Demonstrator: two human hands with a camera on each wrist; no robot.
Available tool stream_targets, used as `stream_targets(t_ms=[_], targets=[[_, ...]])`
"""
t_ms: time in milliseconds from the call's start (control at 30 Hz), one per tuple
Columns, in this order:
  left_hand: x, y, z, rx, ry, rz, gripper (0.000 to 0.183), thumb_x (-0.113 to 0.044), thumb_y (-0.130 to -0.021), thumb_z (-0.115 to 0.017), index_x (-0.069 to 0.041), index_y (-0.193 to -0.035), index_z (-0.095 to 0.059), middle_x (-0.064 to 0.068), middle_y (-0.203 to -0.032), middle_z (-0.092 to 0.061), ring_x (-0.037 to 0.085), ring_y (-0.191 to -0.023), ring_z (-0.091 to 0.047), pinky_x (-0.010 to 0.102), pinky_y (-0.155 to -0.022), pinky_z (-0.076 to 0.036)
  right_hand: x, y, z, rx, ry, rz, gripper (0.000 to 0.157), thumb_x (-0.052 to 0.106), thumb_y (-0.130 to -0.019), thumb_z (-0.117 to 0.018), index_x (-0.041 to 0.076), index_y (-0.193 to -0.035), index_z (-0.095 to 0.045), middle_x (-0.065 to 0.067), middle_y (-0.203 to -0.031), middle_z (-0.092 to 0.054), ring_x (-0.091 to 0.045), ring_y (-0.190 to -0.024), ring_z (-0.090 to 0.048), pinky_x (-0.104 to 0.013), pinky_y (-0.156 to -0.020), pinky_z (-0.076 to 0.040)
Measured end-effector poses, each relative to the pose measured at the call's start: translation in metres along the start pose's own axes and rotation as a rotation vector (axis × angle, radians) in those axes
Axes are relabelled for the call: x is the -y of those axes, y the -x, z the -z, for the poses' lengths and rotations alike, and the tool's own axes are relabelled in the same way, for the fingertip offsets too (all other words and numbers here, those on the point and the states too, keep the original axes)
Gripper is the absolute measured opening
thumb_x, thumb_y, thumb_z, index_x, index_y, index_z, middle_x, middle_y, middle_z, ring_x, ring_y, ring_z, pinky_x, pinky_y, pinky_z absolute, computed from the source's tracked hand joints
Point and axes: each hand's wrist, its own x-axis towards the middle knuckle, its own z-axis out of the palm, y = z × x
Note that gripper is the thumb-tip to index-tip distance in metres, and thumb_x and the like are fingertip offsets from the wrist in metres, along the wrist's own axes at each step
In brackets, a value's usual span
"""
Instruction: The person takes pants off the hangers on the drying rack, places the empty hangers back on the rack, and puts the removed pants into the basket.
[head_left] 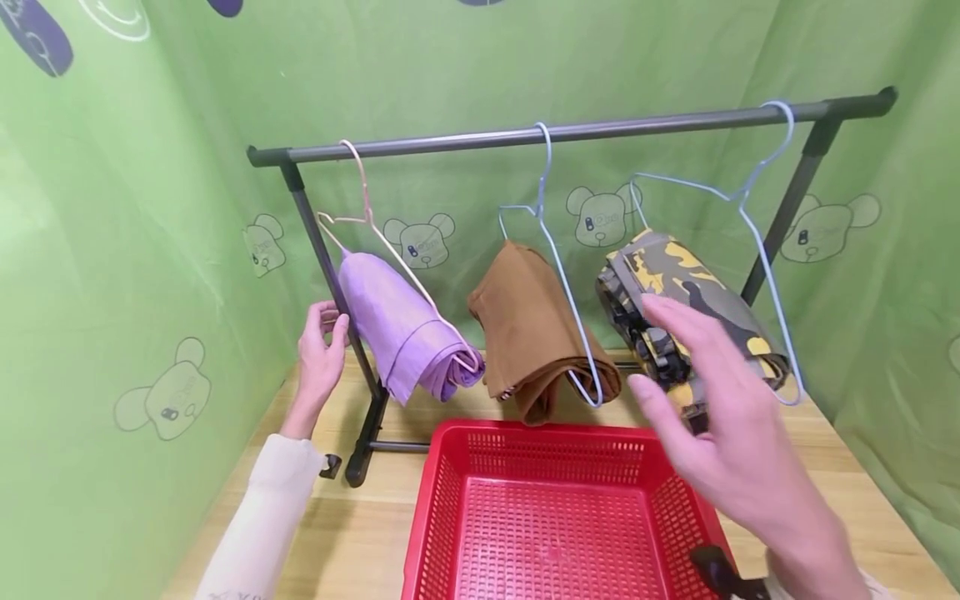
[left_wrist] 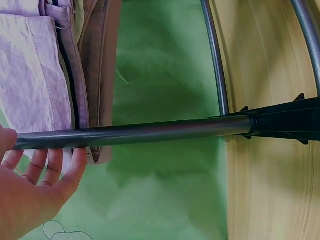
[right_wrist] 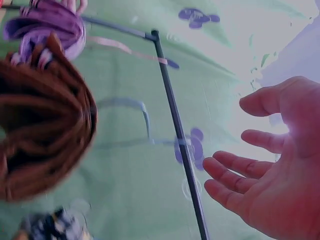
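1. Head: The rack [head_left: 450,142] stands on the counter [head_left: 367,533], bearing purple garment [head_left: 405,321] left, brown garment [head_left: 536,325] mid-bar, camouflage garment [head_left: 697,283] right. Left hand [head_left: 322,346] grips its left post; right hand [head_left: 738,425] is before its right part; red basket [head_left: 555,454] before its middle.
2. Left wrist: Thumb and fingers pinch the rack's post, beside purple garment.
3. Right wrist: Right hand's fingers spread loosely, near the rack's bar.
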Motion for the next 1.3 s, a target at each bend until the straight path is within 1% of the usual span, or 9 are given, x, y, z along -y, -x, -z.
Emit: stream_targets(t_ms=[167,300,467,567,667,833,1033,1133,1300], targets=[[0.0,-0.002,-0.003,-0.019,-0.005,-0.002,0.029,-0.011,-0.106,-0.056,0.003,-0.131,-0.051,0.023,-0.119,-0.062,0.032,-0.102,-0.064,0.048,-0.081,-0.061,0.007,-0.003,-0.025,0.051,-0.031,-0.012,0.056,0.028,-0.102,-0.057,-0.001,-0.149,-0.048,-0.015,-0.151,-0.051,-0.031,-0.141,-0.046,-0.035,-0.122,-0.03],[-0.006,-0.001,-0.004,-0.019,0.003,0.007,0.028,-0.006,-0.105,-0.054,0.006,-0.131,-0.05,0.027,-0.12,-0.061,0.037,-0.103,-0.063,0.053,-0.082,-0.06,0.013,-0.005,-0.041,0.081,-0.055,-0.023,0.058,0.016,-0.096,-0.061,0.004,-0.151,-0.047,-0.011,-0.153,-0.049,-0.029,-0.141,-0.045,-0.035,-0.122,-0.031],[-0.031,0.003,-0.001,-0.009,0.023,0.003,0.028,0.0,-0.105,-0.052,0.013,-0.13,-0.048,0.033,-0.118,-0.058,0.048,-0.103,-0.062,0.059,-0.081,-0.058,0.016,-0.01,-0.058,0.156,-0.069,-0.013,0.061,0.012,-0.095,-0.064,0.009,-0.154,-0.045,-0.007,-0.155,-0.046,-0.024,-0.141,-0.045,-0.036,-0.12,-0.034],[-0.044,0.007,0.002,-0.008,0.015,0.006,0.028,0.001,-0.104,-0.052,0.014,-0.128,-0.048,0.033,-0.117,-0.059,0.049,-0.103,-0.062,0.056,-0.08,-0.059,0.013,-0.016,-0.069,0.195,-0.062,-0.007,0.06,0.012,-0.096,-0.064,0.01,-0.153,-0.045,-0.005,-0.154,-0.045,-0.02,-0.141,-0.044,-0.037,-0.119,-0.036],[-0.049,0.008,0.003,-0.007,0.009,0.012,0.028,0.0,-0.104,-0.053,0.014,-0.128,-0.048,0.033,-0.117,-0.059,0.048,-0.103,-0.062,0.054,-0.08,-0.06,0.01,-0.025,-0.078,0.212,-0.056,0.001,0.059,0.014,-0.097,-0.064,0.01,-0.153,-0.045,-0.004,-0.154,-0.045,-0.018,-0.142,-0.042,-0.038,-0.119,-0.035],[-0.046,0.008,0.006,-0.004,0.015,0.027,0.028,-0.001,-0.105,-0.052,0.013,-0.129,-0.048,0.032,-0.119,-0.059,0.047,-0.105,-0.062,0.051,-0.082,-0.06,0.009,-0.042,-0.094,0.19,-0.08,0.04,0.059,0.013,-0.096,-0.067,0.008,-0.151,-0.046,-0.008,-0.151,-0.048,-0.021,-0.139,-0.045,-0.04,-0.119,-0.036],[-0.042,0.01,0.01,-0.024,0.023,0.032,0.027,0.0,-0.105,-0.052,0.014,-0.128,-0.048,0.031,-0.117,-0.058,0.046,-0.104,-0.062,0.05,-0.082,-0.06,0.012,-0.068,-0.116,0.175,-0.085,0.072,0.06,0.014,-0.095,-0.069,0.006,-0.15,-0.047,-0.011,-0.145,-0.052,-0.022,-0.132,-0.05,-0.039,-0.112,-0.042],[-0.043,0.012,0.012,-0.035,0.009,0.016,0.027,0.0,-0.105,-0.052,0.015,-0.127,-0.048,0.031,-0.116,-0.059,0.045,-0.104,-0.062,0.05,-0.082,-0.06,0.012,-0.08,-0.128,0.184,-0.089,0.063,0.06,0.015,-0.095,-0.069,0.005,-0.15,-0.047,-0.012,-0.144,-0.052,-0.022,-0.131,-0.05,-0.038,-0.111,-0.044],[-0.042,0.011,0.013,-0.025,-0.008,0.007,0.027,0.0,-0.105,-0.052,0.015,-0.128,-0.048,0.032,-0.117,-0.058,0.045,-0.105,-0.062,0.052,-0.082,-0.06,0.015,-0.097,-0.148,0.221,-0.109,0.015,0.061,0.016,-0.096,-0.069,0.005,-0.15,-0.045,-0.013,-0.143,-0.052,-0.023,-0.13,-0.051,-0.037,-0.109,-0.045]])
